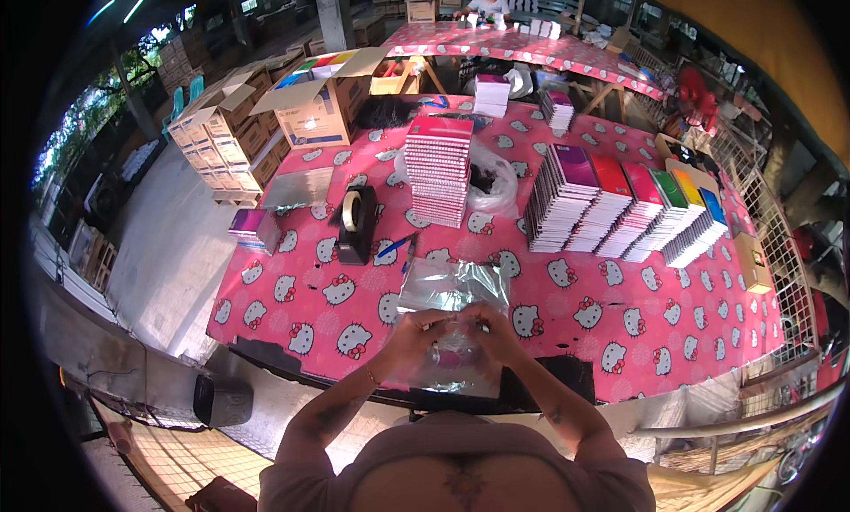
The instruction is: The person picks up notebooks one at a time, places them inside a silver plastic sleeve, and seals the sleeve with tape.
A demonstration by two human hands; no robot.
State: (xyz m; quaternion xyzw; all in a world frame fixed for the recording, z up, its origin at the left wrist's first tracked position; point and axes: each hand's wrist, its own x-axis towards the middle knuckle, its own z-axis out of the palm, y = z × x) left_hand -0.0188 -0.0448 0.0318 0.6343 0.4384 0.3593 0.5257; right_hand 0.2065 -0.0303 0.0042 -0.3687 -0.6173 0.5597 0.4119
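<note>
Close in front of me, clear shiny plastic bags [456,283] lie at the near edge of the table. My left hand [414,337] pinches the plastic from one side, its fingertips close to those of the other hand. Opposite it, my right hand [492,331] also has its fingers closed on the plastic bag. Just beyond, a blue pen-like tool [393,246] rests beside a black tape dispenser [357,228] with a roll of tape. A tall stack of red-topped spiral notebooks [439,175] stands farther back, past the plastic.
On the right stand several notebook stacks [567,202] in purple, red, green, yellow and blue. The pink patterned tablecloth [567,317] covers the table. An open carton [314,113] holds colourful notebooks at the back left. A small purple notebook stack [255,230] sits at the left edge. A person [487,5] is at a far table.
</note>
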